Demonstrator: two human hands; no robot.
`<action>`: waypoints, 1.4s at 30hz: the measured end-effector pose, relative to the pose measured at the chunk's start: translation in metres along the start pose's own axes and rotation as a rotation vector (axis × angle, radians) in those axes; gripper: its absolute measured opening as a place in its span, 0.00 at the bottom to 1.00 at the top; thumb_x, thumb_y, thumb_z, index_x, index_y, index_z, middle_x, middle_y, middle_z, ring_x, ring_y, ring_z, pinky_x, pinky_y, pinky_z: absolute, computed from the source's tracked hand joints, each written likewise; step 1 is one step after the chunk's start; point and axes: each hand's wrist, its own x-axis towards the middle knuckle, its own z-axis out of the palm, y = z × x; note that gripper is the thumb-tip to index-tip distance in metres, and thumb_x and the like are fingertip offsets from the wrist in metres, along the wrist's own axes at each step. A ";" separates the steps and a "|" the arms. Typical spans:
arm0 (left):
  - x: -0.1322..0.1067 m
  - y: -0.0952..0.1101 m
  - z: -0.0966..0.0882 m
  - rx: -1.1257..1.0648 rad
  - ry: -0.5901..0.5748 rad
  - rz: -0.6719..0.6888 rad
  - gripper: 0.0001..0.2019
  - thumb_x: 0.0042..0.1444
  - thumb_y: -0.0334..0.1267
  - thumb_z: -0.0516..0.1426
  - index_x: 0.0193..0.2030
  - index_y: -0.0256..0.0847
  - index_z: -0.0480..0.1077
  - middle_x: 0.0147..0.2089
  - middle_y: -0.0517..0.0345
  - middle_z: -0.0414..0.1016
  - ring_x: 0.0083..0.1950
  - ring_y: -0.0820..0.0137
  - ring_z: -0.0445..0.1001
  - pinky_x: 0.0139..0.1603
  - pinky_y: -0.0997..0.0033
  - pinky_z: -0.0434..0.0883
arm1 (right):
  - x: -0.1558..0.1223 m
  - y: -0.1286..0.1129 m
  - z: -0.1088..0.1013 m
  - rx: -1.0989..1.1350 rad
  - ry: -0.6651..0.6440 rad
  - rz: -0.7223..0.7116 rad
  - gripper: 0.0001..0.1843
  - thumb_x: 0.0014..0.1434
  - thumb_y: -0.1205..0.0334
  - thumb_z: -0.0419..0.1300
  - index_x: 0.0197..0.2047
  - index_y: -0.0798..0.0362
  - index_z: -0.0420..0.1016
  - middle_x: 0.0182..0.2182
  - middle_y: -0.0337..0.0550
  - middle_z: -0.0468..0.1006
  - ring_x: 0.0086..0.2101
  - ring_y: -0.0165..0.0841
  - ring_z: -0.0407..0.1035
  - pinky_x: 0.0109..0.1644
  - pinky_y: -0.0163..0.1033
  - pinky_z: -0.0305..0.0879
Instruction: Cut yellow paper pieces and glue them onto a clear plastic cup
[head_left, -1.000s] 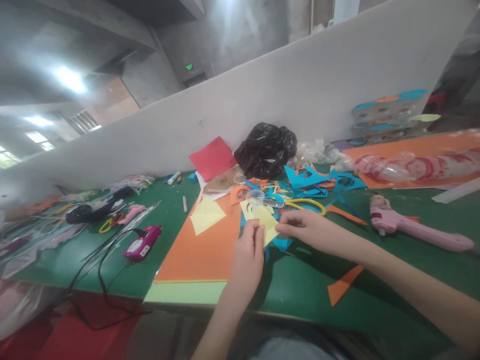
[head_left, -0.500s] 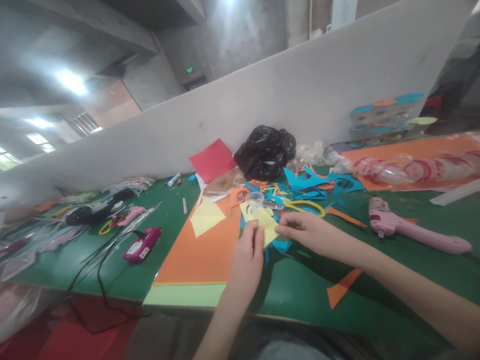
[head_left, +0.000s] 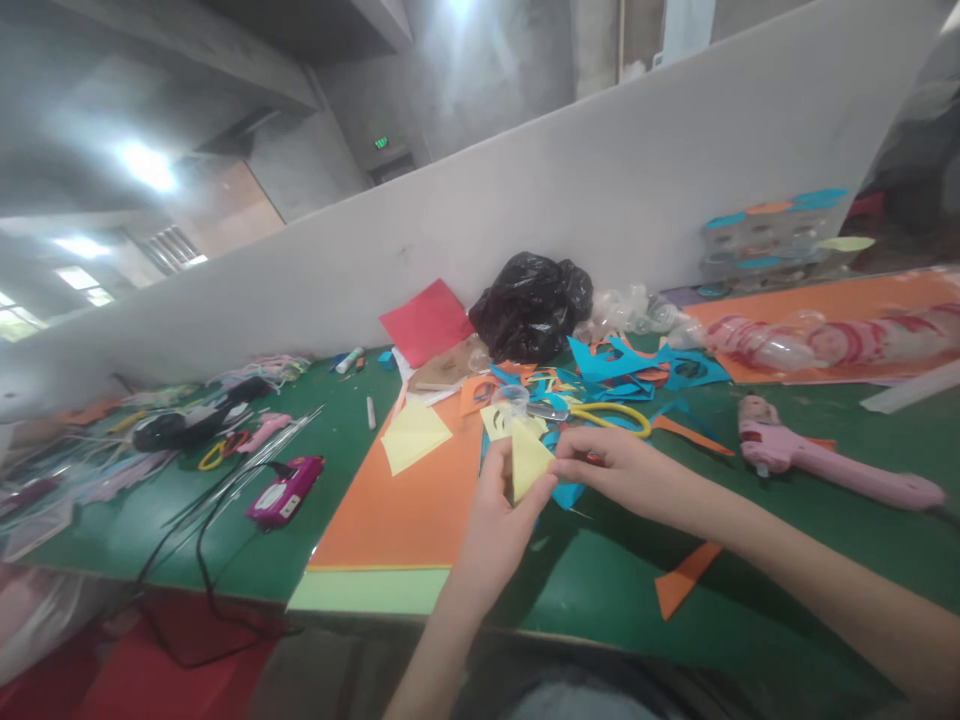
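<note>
Between my hands is a small piece of yellow paper (head_left: 529,462), folded into a triangle-like shape. My left hand (head_left: 504,512) holds its left and lower side, with the thumb reaching toward the right corner. The fingertips of my right hand (head_left: 600,462) pinch that right corner. Just beyond the paper lie scissors with yellow handles (head_left: 616,415), their blades partly over paper scraps. Another yellow scrap (head_left: 495,422) with dark curved marks or slits lies right behind my left fingers.
An orange sheet (head_left: 394,510) bearing a yellow paper piece (head_left: 415,435) lies left of my hands. Blue cut-outs (head_left: 615,362) and a black plastic bag (head_left: 529,305) are behind. A pink glue gun (head_left: 832,460) rests at right, a purple device (head_left: 286,490) at left.
The yellow paper in my hands has gone from a flatter, wider piece to a folded triangle. My left thumb has shifted right toward my right fingertips.
</note>
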 end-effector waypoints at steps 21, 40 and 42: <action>0.002 -0.004 -0.001 0.257 0.003 0.027 0.11 0.64 0.49 0.54 0.40 0.44 0.64 0.28 0.66 0.58 0.32 0.72 0.63 0.35 0.73 0.61 | 0.003 0.003 -0.028 -0.031 0.100 0.071 0.21 0.60 0.43 0.56 0.30 0.54 0.71 0.28 0.40 0.72 0.30 0.31 0.64 0.34 0.35 0.59; 0.021 0.039 -0.024 0.295 -0.166 -0.006 0.18 0.63 0.51 0.53 0.28 0.43 0.55 0.25 0.65 0.61 0.27 0.72 0.66 0.28 0.73 0.61 | 0.003 0.013 -0.018 -0.124 0.143 0.002 0.26 0.71 0.44 0.47 0.31 0.54 0.68 0.27 0.38 0.70 0.29 0.30 0.63 0.34 0.35 0.57; 0.035 0.046 -0.027 0.314 -0.170 0.028 0.17 0.64 0.51 0.52 0.29 0.44 0.56 0.23 0.65 0.64 0.23 0.73 0.66 0.26 0.73 0.61 | 0.006 0.021 -0.021 -0.352 0.240 0.018 0.24 0.73 0.48 0.45 0.33 0.54 0.71 0.30 0.41 0.72 0.34 0.34 0.66 0.38 0.37 0.58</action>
